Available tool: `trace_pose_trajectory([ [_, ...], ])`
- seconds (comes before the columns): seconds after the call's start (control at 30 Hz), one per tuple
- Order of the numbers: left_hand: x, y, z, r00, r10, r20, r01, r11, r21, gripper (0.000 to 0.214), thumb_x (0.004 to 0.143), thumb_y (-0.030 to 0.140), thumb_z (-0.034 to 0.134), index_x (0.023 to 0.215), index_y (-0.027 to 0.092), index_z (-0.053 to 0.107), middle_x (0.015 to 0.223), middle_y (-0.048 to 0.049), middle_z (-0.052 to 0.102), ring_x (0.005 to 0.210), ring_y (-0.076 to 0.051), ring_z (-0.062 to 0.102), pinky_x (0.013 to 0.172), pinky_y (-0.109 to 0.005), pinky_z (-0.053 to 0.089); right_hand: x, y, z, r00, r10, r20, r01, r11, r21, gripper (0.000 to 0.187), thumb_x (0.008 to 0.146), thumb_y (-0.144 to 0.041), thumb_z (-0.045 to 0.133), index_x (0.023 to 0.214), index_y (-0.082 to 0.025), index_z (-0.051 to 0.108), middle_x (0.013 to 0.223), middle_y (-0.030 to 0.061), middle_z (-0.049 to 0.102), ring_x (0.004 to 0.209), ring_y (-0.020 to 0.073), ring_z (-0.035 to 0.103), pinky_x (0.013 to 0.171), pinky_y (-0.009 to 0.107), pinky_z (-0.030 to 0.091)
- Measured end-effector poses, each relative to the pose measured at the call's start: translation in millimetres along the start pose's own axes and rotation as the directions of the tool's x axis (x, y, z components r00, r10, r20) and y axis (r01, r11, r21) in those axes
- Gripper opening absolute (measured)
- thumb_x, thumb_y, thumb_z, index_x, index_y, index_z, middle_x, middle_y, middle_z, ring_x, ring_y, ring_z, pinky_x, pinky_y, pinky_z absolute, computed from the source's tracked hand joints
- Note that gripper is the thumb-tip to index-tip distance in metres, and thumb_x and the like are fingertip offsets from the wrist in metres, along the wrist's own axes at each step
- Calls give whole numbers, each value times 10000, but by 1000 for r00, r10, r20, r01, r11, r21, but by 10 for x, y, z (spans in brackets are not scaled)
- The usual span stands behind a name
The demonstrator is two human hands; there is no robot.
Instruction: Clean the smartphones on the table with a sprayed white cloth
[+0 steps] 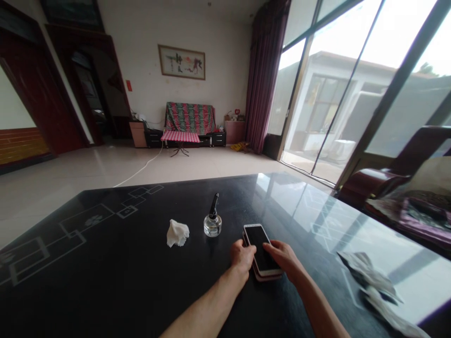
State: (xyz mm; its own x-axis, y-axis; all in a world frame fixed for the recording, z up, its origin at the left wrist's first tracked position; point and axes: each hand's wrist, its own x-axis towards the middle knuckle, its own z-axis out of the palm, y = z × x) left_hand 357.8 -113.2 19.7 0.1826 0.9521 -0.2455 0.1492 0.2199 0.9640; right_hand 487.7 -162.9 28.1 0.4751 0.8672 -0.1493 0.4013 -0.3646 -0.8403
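Note:
A white-framed smartphone [261, 249] with a dark screen lies near the front of the black table. Under it shows a reddish edge, perhaps a case or a second phone; I cannot tell which. My left hand [243, 257] is closed on the phone's left side, thumb along the edge. From the right, my right hand [282, 256] grips the opposite side, its thumb over the screen. The fingers beneath are partly hidden. Left of the phone stands a small clear glass bottle [213, 226] with a black slanted top. Beside that bottle sits a crumpled white tissue [177, 233].
The glossy black table [116, 272] carries a pattern of pale squares. Grey-white crumpled cloth or plastic [373, 277] lies at its right. Beyond stand a dark red armchair [384, 173], a small checked table [181, 136] and glass doors [317, 108]. A white cable [141, 168] crosses the floor.

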Motion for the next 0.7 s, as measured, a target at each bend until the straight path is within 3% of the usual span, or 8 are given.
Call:
trace_pose_trajectory([
  [0.5, -119, -71, -53, 999, 28, -20, -29, 997, -68, 136, 626, 73, 593, 726, 129, 666, 661, -46, 674, 620, -188, 613, 512, -235, 410, -134, 44, 69, 999, -25, -46, 23, 999, -38, 405, 759, -495, 508, 825, -151, 711, 702, 52, 706, 692, 223, 665, 550, 250, 457],
  [0.7, -201, -100, -183, 999, 35, -1, -35, 992, -124, 151, 623, 63, 601, 740, 138, 660, 671, -36, 674, 621, -180, 618, 515, -225, 428, -230, 32, 154, 998, -37, -43, 35, 998, -46, 408, 757, -506, 505, 831, -159, 705, 693, 49, 708, 688, 227, 669, 539, 251, 460],
])
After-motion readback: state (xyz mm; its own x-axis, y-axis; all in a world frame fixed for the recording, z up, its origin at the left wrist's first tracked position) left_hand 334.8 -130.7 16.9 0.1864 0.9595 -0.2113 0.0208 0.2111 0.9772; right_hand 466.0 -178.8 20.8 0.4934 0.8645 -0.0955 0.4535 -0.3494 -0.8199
